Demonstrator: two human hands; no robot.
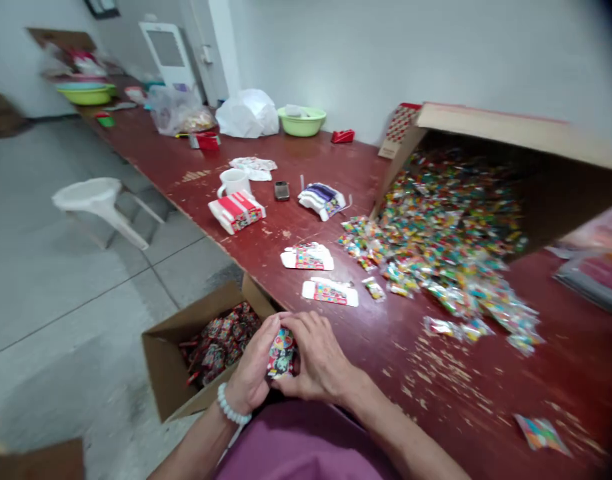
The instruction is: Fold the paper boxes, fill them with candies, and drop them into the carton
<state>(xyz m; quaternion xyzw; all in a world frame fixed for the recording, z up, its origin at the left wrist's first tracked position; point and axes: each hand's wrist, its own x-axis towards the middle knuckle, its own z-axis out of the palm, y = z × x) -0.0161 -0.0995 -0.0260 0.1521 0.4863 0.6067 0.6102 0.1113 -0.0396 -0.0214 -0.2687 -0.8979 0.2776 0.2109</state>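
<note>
Between my two hands, close to my body at the table's edge, is a small colourful printed candy box [281,353]. My left hand [256,363], with a beaded bracelet on its wrist, presses along the box's left side. Fingers of my right hand [316,357] wrap over its top and right side. Just beyond lie two flattened printed cartons, a nearer one [331,292] and a farther one [307,257]. A single wrapped candy packet [373,289] rests beside them. Below my left hand, a cardboard box [161,363] holds many dark printed packs [219,340].
On the red table [436,393], a tipped large carton [516,133] spills wrapped candies [451,227]. Bundled flat cartons [239,210], a white mug [235,181], a phone [281,191] and a green basin [302,123] stand farther back. A white stool [99,197] is at left.
</note>
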